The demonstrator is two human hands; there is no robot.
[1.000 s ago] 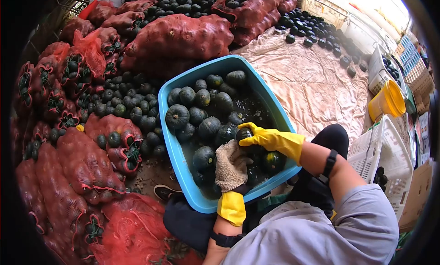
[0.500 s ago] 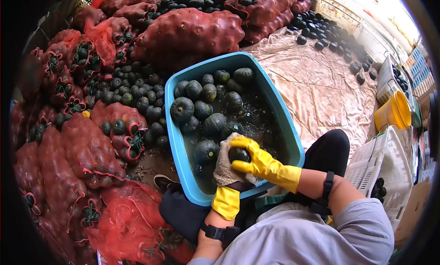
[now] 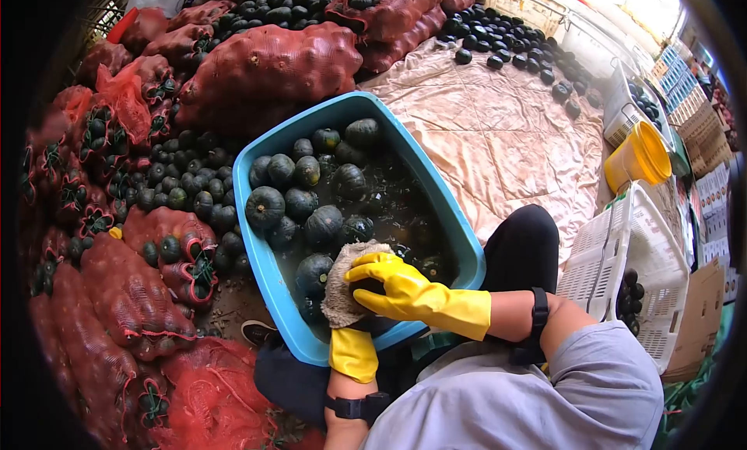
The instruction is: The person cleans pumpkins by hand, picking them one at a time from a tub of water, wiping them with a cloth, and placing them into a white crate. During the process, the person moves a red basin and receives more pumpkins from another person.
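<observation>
A dark green squash (image 3: 366, 284) is held over the near end of a blue tub (image 3: 259, 271). My right hand (image 3: 397, 290), in a yellow rubber glove, closes round it with thumb and fingers curved. A beige rough cloth (image 3: 339, 290) lies against the squash's left side. My left hand (image 3: 352, 345) comes up from below; its yellow cuff shows, while its fingers are hidden behind the cloth it holds. Murky water (image 3: 397, 209) fills the tub, with several squashes (image 3: 323, 224) crowded along its left and far parts.
Red mesh sacks (image 3: 264, 69) of squashes are piled left and behind. Loose squashes (image 3: 183, 170) lie beside the tub. A pale sheet (image 3: 498, 139) spreads to the right, bearing dark squashes (image 3: 498, 34) farther back. White crates (image 3: 599, 252) and a yellow bucket (image 3: 638, 156) stand right.
The view has swung, so the tub and sacks appear farther left. My right hand has turned over the squash, covering more of it; the cloth stays against it.
</observation>
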